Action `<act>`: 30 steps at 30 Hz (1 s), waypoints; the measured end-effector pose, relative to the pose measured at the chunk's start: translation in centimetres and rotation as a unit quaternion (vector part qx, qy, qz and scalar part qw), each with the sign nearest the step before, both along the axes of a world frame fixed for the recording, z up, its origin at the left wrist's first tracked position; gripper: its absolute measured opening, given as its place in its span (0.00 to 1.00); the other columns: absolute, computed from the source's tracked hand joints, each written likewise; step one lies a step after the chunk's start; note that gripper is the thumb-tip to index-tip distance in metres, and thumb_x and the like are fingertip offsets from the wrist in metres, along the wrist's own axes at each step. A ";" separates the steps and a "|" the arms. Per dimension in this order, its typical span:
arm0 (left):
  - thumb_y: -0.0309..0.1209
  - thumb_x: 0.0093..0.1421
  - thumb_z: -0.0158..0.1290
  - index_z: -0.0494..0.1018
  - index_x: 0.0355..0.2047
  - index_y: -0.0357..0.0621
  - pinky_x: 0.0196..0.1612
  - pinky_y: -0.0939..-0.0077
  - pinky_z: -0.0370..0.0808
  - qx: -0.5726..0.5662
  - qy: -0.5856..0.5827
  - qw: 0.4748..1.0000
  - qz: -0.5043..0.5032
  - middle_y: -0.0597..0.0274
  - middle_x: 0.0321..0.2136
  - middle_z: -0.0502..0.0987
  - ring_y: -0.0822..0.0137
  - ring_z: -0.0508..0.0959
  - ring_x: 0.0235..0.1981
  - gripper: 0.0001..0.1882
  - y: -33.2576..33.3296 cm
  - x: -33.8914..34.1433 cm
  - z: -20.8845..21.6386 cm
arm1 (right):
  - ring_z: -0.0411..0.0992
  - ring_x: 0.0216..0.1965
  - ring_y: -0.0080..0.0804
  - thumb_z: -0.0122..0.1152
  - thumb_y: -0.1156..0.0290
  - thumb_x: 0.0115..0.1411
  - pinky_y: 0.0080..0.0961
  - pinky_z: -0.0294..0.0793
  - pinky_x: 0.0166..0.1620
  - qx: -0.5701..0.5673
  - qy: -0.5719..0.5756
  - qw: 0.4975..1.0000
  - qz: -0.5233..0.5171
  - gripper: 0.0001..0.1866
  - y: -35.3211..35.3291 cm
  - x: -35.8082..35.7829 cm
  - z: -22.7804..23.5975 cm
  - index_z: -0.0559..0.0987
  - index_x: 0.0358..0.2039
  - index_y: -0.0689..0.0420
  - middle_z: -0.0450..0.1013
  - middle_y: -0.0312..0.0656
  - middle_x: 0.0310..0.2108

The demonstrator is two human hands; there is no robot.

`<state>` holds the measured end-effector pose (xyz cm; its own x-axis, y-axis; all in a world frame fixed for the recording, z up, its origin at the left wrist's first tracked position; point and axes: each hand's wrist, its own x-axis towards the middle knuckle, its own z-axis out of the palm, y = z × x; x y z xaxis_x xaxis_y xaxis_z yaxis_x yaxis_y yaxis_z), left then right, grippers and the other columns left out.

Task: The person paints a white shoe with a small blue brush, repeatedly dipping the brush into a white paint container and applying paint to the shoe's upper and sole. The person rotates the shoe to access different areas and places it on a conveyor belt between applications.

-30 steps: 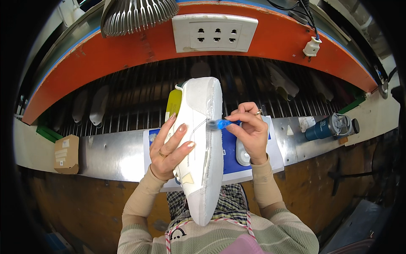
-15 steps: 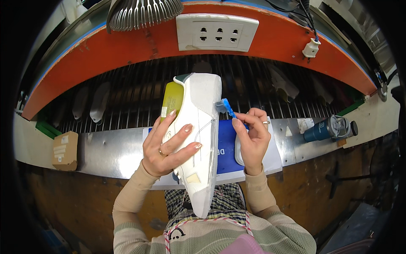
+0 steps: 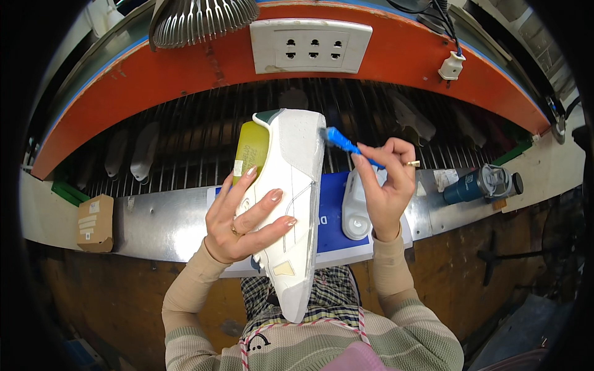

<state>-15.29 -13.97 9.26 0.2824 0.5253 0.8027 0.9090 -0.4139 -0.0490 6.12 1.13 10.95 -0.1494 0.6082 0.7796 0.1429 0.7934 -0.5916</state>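
Note:
A white shoe upper (image 3: 288,204) on a yellow-green last (image 3: 252,148) is held on its side, its toe toward me and its heel away. My left hand (image 3: 244,216) grips it from the left, fingers spread over the upper. Between thumb and fingers of my right hand (image 3: 391,179) is a blue brush (image 3: 343,142), with its bristles touching the sole edge near the heel. A white plastic container (image 3: 356,216) stands below my right hand, partly covered by it, on a blue-and-white sheet (image 3: 331,232).
Beyond the metal ledge (image 3: 161,216) lies a rack of dark bars with several shoe parts. A cardboard box (image 3: 95,222) sits at the left, a blue tumbler (image 3: 470,188) at the right. A socket panel (image 3: 312,46) and a lamp (image 3: 204,23) are at the back.
My right hand has moved right and slightly away from me with the brush, whose bristles are now nearer the heel. More of the white container shows. The shoe is nearly where it was.

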 end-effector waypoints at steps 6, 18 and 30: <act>0.38 0.52 0.67 0.75 0.48 0.73 0.53 0.46 0.81 0.000 0.008 1.000 0.001 0.75 0.56 0.73 0.49 0.71 0.60 0.23 -0.1 0.0 0.2 | 0.66 0.31 0.21 0.72 0.82 0.51 0.18 0.67 0.35 0.006 -0.005 1.000 0.001 0.11 -0.2 0.2 0.2 0.85 0.36 0.61 0.63 0.37 0.37; 0.36 0.51 0.67 0.76 0.46 0.70 0.52 0.47 0.81 0.016 -0.006 1.000 -0.010 0.73 0.55 0.74 0.49 0.71 0.60 0.22 -0.2 0.0 0.3 | 0.67 0.34 0.22 0.72 0.84 0.49 0.19 0.69 0.37 -0.001 -0.009 0.998 0.070 0.12 0.9 0.3 0.7 0.85 0.36 0.62 0.64 0.36 0.37; 0.36 0.52 0.67 0.77 0.46 0.67 0.49 0.50 0.83 0.026 -0.024 0.999 -0.006 0.71 0.55 0.74 0.48 0.72 0.59 0.21 -0.2 -0.1 0.0 | 0.69 0.30 0.20 0.73 0.83 0.47 0.16 0.70 0.32 0.001 -0.050 0.988 0.148 0.13 -0.2 1.8 -0.1 0.86 0.35 0.62 0.65 0.38 0.37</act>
